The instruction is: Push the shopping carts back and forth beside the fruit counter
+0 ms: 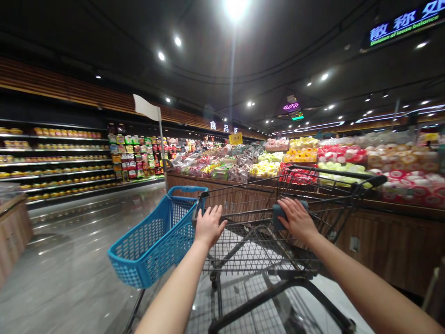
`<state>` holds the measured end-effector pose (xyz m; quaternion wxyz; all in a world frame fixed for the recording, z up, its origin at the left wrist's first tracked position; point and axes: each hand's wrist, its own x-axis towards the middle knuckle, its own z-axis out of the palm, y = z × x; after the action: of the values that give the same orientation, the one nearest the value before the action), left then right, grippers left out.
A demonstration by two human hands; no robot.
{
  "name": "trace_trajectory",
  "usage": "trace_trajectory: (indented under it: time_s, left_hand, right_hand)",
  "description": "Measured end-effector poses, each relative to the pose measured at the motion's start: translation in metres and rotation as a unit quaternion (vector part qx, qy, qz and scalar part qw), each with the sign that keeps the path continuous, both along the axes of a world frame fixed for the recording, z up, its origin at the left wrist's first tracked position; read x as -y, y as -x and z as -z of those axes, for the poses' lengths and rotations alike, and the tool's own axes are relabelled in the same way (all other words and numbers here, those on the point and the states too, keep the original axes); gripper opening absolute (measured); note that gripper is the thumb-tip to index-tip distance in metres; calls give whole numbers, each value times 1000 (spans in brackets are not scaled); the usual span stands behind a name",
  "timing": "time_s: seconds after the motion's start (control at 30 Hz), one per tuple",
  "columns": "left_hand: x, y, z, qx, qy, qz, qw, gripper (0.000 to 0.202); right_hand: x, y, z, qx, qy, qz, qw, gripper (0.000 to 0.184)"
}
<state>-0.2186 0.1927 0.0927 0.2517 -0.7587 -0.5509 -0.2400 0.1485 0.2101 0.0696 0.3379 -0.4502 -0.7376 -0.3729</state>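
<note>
A dark wire shopping cart [250, 264] stands in front of me, turned sideways, its push handle off to the right. My left hand [209, 228] is on the rim at the cart's near left corner, fingers over the edge and thumb to the side. Farther right along the same rim, my right hand [295, 217] presses a folded dark blue-grey cloth [278, 216] against the bar; its fingers partly cover the cloth. Wire mesh shows through the cart's basket.
A blue plastic basket [149, 246] on a dark frame sits just left of the cart. A pole with a white flag [148, 107] rises behind it. Wood-sided display bins [368, 241] piled with packaged goods border the far side. Stocked shelves [62, 153] line the left wall beyond the shiny floor.
</note>
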Motion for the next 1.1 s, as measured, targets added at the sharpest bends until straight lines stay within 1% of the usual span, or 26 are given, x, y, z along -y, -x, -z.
trace_trajectory:
  time_s: [0.1,0.13,0.2,0.3,0.43,0.53,0.6,0.63,0.7,0.8,0.97,1.03,1.1]
  left_hand:
    - [2,-5,2,10,4,13,1000,60]
    - [2,-7,2,13,4,19,1000,62]
    - [4,-12,3,17,1,28,999,66]
    - [6,-20,3,23,-3,30,999,69]
    - [8,-26,3,20,2,28,999,69]
    - [8,-25,3,15,-2,23,1000,67]
    - [7,-23,3,13,-3,15,1000,65]
    - [7,-21,2,11,-3,13,1000,64]
    - [5,-18,2,6,-3,13,1000,62]
    - [4,-15,2,1,-5,15,1000,60]
    - [5,-19,4,8,-16,24,1000,60]
    - [6,-24,5,15,-20,28,999,61]
    - [8,-29,5,21,-21,31,999,62]
  right_hand:
    - [0,-28,1,-12,-4,32,999,54]
    - [-1,-32,1,-14,-5,41,999,54]
    - [-1,-31,2,-23,-8,57,998,55]
    - [-1,-11,3,-32,-11,63,997,57]
    - [4,34,3,-6,0,18,1000,60]
    - [8,65,3,4,7,-12,1000,59]
    - [9,76,2,2,8,-18,1000,57]
    - [10,77,1,6,9,-21,1000,56]
    - [10,71,-1,25,15,-30,999,55]
    - [9,46,-3,43,20,-36,998,57]
    - [3,-2,0,-4,6,7,1000,56]
    - [2,-12,2,-15,5,25,1000,55]
    - [1,-15,4,-25,5,42,999,53]
